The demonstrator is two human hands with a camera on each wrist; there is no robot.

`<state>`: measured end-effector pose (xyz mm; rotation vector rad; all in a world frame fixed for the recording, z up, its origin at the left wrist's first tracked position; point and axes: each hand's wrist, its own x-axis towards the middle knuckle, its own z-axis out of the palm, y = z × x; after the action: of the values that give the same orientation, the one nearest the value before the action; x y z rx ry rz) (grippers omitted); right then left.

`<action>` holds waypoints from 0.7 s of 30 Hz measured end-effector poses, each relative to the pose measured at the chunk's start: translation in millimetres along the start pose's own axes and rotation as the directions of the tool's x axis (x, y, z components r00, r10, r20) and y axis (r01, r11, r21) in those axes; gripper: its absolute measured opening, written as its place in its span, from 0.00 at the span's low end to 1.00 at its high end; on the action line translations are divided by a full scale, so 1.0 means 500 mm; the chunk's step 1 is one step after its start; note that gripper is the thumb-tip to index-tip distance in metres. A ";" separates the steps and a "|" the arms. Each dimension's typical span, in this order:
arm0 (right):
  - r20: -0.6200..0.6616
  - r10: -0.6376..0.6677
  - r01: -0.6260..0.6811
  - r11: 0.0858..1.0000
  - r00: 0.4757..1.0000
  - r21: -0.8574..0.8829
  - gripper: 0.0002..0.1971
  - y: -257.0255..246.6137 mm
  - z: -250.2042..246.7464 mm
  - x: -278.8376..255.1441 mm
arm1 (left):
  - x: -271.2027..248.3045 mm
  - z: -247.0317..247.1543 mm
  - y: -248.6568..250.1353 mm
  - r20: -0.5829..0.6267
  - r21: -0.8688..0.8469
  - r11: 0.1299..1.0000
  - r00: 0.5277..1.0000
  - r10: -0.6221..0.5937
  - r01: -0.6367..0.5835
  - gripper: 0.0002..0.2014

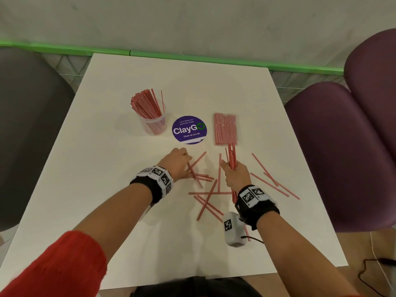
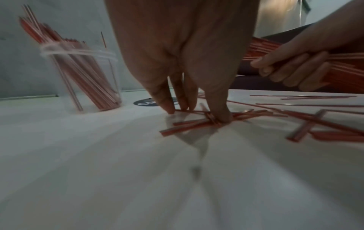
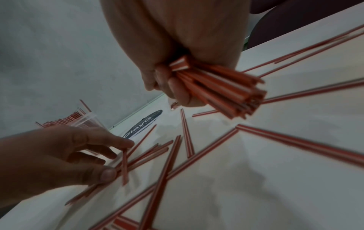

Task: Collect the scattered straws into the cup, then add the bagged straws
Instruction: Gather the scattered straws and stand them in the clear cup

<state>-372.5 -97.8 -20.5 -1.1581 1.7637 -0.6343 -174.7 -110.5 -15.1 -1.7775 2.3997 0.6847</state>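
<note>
Cup (image 1: 154, 125) stands left of sticker (image 1: 189, 130); bagged straws (image 1: 225, 129) lie right; scattered straws (image 1: 207, 200) lie nearer, on table (image 1: 107, 189).

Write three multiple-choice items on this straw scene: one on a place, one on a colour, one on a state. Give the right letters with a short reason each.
1. Where does the bag of straws lie?
A. right of the round sticker
B. inside the cup
C. on a chair

2. What colour is the sticker's ground?
A. yellow
B. purple
C. orange

3. What is the right hand doing?
A. lying flat on the table
B. gripping a bundle of straws
C. lifting the cup

Key:
1 A, the head view shows the bag flat on the table, right of the sticker, with the cup left of it.
2 B, the disc is purple with white lettering.
3 B, the right wrist view shows the fingers curled round a bundle of straws, while the left hand pinches loose straws on the table.
</note>
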 end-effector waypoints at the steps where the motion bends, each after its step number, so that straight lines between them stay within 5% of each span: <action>1: 0.007 -0.002 0.002 1.000 1.000 -0.002 0.16 0.002 0.002 0.001 | -0.001 0.003 0.003 -0.006 0.017 1.000 1.000 0.006 -0.006 0.26; 8: 0.011 -0.002 0.002 1.000 1.000 0.007 0.15 -0.002 0.010 0.011 | -0.019 0.026 0.005 -0.072 0.184 0.979 0.992 0.101 -0.087 0.20; 13: 0.013 0.007 -0.007 1.000 1.000 0.016 0.15 0.000 0.015 0.011 | -0.024 0.040 0.028 -0.076 0.320 0.947 0.996 0.049 -0.022 0.11; 21: 0.014 0.012 -0.013 0.999 1.000 0.042 0.18 -0.007 0.018 0.007 | -0.026 0.059 0.054 -0.086 0.402 0.915 0.994 0.063 -0.023 0.24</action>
<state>-363.8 -101.9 -23.5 -1.1195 1.7363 -0.6515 -201.5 -81.2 -29.1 -1.6201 2.4202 0.0896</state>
